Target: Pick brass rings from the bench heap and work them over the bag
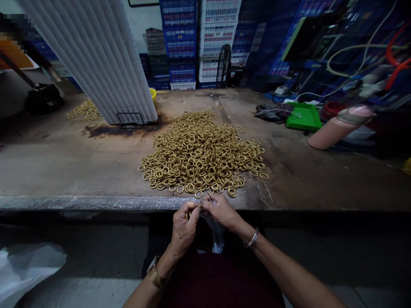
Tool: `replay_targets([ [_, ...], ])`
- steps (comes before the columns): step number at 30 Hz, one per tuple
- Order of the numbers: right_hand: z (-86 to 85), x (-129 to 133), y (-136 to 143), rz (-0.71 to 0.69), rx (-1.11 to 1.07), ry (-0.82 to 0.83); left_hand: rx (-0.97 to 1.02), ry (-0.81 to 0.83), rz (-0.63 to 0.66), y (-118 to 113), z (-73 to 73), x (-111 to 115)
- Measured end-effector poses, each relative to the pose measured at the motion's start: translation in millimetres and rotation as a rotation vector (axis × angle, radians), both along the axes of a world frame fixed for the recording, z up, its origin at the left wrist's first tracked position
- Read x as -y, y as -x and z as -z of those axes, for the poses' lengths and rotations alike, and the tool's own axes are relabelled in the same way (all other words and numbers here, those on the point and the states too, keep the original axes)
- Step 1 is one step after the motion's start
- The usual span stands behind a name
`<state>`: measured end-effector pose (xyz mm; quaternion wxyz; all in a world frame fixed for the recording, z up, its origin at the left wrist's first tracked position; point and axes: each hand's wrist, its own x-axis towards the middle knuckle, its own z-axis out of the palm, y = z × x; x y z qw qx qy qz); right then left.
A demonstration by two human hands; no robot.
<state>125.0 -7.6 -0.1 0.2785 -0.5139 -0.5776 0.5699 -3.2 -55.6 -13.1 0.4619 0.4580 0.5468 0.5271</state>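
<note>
A wide heap of brass-coloured rings (205,154) lies on the brown worktable (122,171). Just beyond the table's near edge, my left hand (184,224) is closed around a few brass rings (188,215), with thumb and index finger pinched at its right side. My right hand (221,210) is closed on a thin dark tool (209,196), whose tip points up and left. The fingertips of both hands meet at a ring, partly hidden between them. A clear plastic bag (217,235) hangs below the hands.
A tall corrugated white panel (99,60) stands on the table at the left, beside a smaller ring pile (85,110). Toward the right are a dark cloth (272,113), a green tray (303,116) and a pink cylinder (337,128). Stacked crates (180,42) stand behind. Part of another person shows far left.
</note>
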Motion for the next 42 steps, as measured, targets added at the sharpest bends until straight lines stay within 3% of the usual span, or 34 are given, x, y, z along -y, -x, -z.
replay_targets([
  [6,2.5,-2,1,0.008,0.137,-0.181,0.279,0.304,0.18,-2,1.1,2],
  [10,1.8,0,1,-0.008,0.03,-0.11,0.442,0.353,0.204,-3,-1.1,2],
  [14,2.5,0,-1,0.024,-0.04,-0.048,0.498,0.355,0.202,-4,-3.2,3],
  [17,6.2,0,-5,0.043,0.121,-0.212,0.436,0.328,0.178,-4,-1.1,3],
  [22,8.7,10,-11,-0.179,0.477,-0.515,0.263,0.255,0.166,-4,-0.9,2],
  [25,6.2,15,-10,-0.281,0.587,-0.563,0.181,0.218,0.165,-4,-4.0,2],
  [30,3.9,15,-8,-0.319,0.71,-0.555,0.154,0.173,0.169,-2,-4.6,2],
  [34,5.8,6,-13,-0.282,0.79,-0.507,0.222,0.216,0.207,-2,-8.7,12],
  [38,3.2,-6,-13,-0.193,0.849,-0.54,0.454,0.29,0.312,-3,-14.1,21],
  [42,-5.0,-19,5,-0.145,0.815,-0.629,0.638,0.314,0.272,1,-8.2,18],
])
